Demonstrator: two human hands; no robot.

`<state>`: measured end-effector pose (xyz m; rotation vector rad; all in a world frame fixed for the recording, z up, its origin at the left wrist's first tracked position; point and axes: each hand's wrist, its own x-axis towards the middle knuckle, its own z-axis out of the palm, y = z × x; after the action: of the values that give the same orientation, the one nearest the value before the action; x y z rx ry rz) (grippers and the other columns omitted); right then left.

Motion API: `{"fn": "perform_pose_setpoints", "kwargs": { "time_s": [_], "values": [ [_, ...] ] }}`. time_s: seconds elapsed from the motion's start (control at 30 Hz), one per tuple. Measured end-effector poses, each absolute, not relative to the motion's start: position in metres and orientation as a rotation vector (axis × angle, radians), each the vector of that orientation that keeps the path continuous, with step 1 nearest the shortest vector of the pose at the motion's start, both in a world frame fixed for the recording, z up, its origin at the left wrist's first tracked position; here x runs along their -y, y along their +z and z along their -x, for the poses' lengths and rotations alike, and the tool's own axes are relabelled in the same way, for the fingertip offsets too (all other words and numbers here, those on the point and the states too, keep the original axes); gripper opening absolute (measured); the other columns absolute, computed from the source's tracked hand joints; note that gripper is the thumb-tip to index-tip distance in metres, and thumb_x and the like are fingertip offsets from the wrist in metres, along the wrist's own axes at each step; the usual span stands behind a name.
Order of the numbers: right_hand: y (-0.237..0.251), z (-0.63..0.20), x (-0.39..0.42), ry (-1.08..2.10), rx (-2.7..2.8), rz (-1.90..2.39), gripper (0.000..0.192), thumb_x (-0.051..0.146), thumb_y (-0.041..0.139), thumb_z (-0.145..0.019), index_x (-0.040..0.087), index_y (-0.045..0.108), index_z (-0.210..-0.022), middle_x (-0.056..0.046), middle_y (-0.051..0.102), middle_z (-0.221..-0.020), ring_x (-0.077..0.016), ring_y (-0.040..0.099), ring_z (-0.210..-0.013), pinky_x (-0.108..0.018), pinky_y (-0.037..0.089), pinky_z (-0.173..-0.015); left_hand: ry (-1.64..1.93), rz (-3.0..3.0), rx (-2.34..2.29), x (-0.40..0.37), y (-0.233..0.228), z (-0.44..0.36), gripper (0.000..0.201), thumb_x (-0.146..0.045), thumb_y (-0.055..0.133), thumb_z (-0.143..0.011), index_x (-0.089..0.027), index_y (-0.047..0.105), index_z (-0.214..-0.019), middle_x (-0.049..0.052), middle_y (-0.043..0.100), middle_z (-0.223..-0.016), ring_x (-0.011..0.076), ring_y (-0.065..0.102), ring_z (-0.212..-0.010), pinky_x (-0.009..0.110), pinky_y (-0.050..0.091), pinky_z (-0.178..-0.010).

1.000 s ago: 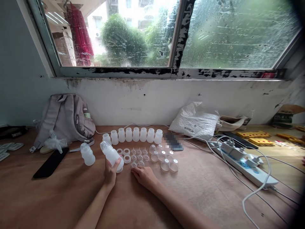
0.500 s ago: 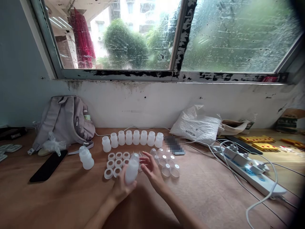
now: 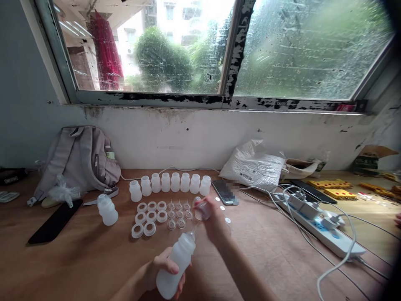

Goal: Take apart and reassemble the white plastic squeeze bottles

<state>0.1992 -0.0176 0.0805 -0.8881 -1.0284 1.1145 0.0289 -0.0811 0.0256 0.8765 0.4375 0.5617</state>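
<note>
My left hand [image 3: 165,264] is wrapped round a frosted baby bottle [image 3: 177,267], which tilts up to the right and has a collar and teat at its top. Just above that teat, my right hand [image 3: 216,223], slightly blurred, grips a clear domed cap [image 3: 202,210]. Other clear caps [image 3: 228,221] stand behind and beside the right hand, partly hidden by it. Left of them lie small clear teats [image 3: 179,214], then several white collar rings [image 3: 151,216] in rows. A row of open frosted bottles [image 3: 165,182] stands behind these.
Another bottle with a cap [image 3: 107,210] stands at the left, near a black flat object [image 3: 54,223] and a grey backpack [image 3: 81,159]. A phone [image 3: 224,192] lies behind the caps. To the right are a silvery bag [image 3: 253,165], a power strip [image 3: 322,228] and loose cables.
The bottle in my left hand has come lower and nearer, tilting right. My right hand has moved right and taken hold of a clear cap. The view has shifted slightly.
</note>
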Motion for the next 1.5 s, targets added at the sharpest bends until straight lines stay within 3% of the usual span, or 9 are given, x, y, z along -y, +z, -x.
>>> {"fn": "perform_pose_setpoints", "kwargs": {
  "time_s": [0.2, 0.43, 0.7, 0.8, 0.87, 0.97, 1.03, 1.23, 1.5],
  "values": [
    [0.074, -0.250, -0.001, 0.844, 1.324, 1.024, 0.026, 0.040, 0.040, -0.080, 0.020, 0.048, -0.095, -0.005, 0.058, -0.082, -0.0182, 0.056, -0.072, -0.031, 0.045, -0.064, 0.801, -0.850, -0.519, 0.074, 0.018, -0.028, 0.037, -0.033, 0.053, -0.061, -0.014, 0.050, -0.092, 0.002, 0.055, -0.060, 0.0130, 0.053, -0.047, 0.021, 0.036, -0.042],
    [0.042, -0.245, 0.015, 0.151, 1.969, 1.314, 0.025, 0.036, 0.055, -0.075, 0.025, 0.057, -0.097, -0.006, 0.054, -0.092, -0.0225, 0.051, -0.089, -0.037, 0.038, -0.079, 0.930, -0.855, -0.594, 0.068, 0.020, -0.025, 0.032, -0.032, 0.051, -0.070, -0.014, 0.050, -0.097, 0.003, 0.055, -0.067, 0.0137, 0.054, -0.056, 0.022, 0.037, -0.046],
    [0.016, -0.246, 0.014, -0.133, 2.077, 1.396, 0.023, 0.033, 0.060, -0.071, 0.026, 0.057, -0.093, -0.005, 0.061, -0.092, -0.0267, 0.048, -0.096, -0.050, 0.020, -0.093, 1.023, -0.976, -0.731, 0.064, 0.026, -0.024, 0.027, -0.034, 0.052, -0.072, -0.014, 0.051, -0.089, 0.003, 0.055, -0.070, 0.0126, 0.052, -0.057, 0.023, 0.037, -0.049],
    [0.029, -0.236, 0.022, 0.038, 1.956, 1.313, 0.024, 0.036, 0.056, -0.074, 0.024, 0.057, -0.095, -0.007, 0.058, -0.102, -0.0273, 0.045, -0.103, -0.050, 0.018, -0.096, 1.028, -1.172, -0.807, 0.064, 0.027, -0.022, 0.024, -0.035, 0.054, -0.071, -0.014, 0.051, -0.082, 0.003, 0.055, -0.070, 0.0135, 0.052, -0.058, 0.024, 0.038, -0.052],
    [0.042, -0.221, 0.031, 0.375, 1.857, 1.196, 0.026, 0.037, 0.051, -0.078, 0.024, 0.054, -0.100, -0.008, 0.057, -0.105, -0.0243, 0.046, -0.104, -0.044, 0.028, -0.094, 1.042, -1.439, -0.905, 0.067, 0.029, -0.022, 0.025, -0.034, 0.057, -0.069, -0.016, 0.051, -0.085, 0.002, 0.055, -0.069, 0.0139, 0.051, -0.058, 0.024, 0.038, -0.053],
    [0.058, -0.191, 0.047, 1.032, 1.677, 1.000, 0.046, 0.045, 0.056, -0.072, 0.023, 0.047, -0.111, -0.008, 0.055, -0.112, -0.0239, 0.049, -0.103, -0.037, 0.040, -0.084, 1.064, -1.814, -1.078, 0.074, 0.032, -0.025, 0.031, -0.032, 0.059, -0.069, -0.017, 0.049, -0.095, 0.002, 0.057, -0.072, 0.0149, 0.051, -0.060, 0.025, 0.037, -0.055],
    [0.063, -0.173, 0.056, 1.302, 1.503, 0.961, 0.039, 0.046, 0.055, -0.073, 0.020, 0.052, -0.102, -0.009, 0.059, -0.103, -0.0238, 0.054, -0.096, -0.035, 0.043, -0.078, 1.064, -1.870, -1.126, 0.079, 0.034, -0.029, 0.035, -0.030, 0.056, -0.071, -0.017, 0.047, -0.102, 0.004, 0.058, -0.077, 0.0156, 0.053, -0.062, 0.025, 0.038, -0.056],
    [0.064, -0.155, 0.061, 1.459, 1.257, 0.881, 0.024, 0.037, 0.067, -0.065, 0.016, 0.057, -0.072, -0.006, 0.065, -0.084, -0.0233, 0.055, -0.092, -0.033, 0.040, -0.080, 1.028, -1.689, -0.936, 0.082, 0.038, -0.038, 0.036, -0.024, 0.057, -0.069, -0.013, 0.049, -0.103, 0.005, 0.058, -0.083, 0.0162, 0.052, -0.070, 0.024, 0.040, -0.060],
    [0.065, -0.165, 0.062, 1.594, 1.285, 0.599, 0.018, 0.031, 0.068, -0.064, 0.017, 0.058, -0.070, -0.005, 0.064, -0.073, -0.0230, 0.049, -0.100, -0.036, 0.034, -0.086, 1.036, -1.515, -0.746, 0.082, 0.037, -0.042, 0.036, -0.032, 0.063, -0.060, -0.013, 0.055, -0.090, 0.000, 0.051, -0.067, 0.0124, 0.044, -0.060, 0.023, 0.033, -0.052]
  ]
}}
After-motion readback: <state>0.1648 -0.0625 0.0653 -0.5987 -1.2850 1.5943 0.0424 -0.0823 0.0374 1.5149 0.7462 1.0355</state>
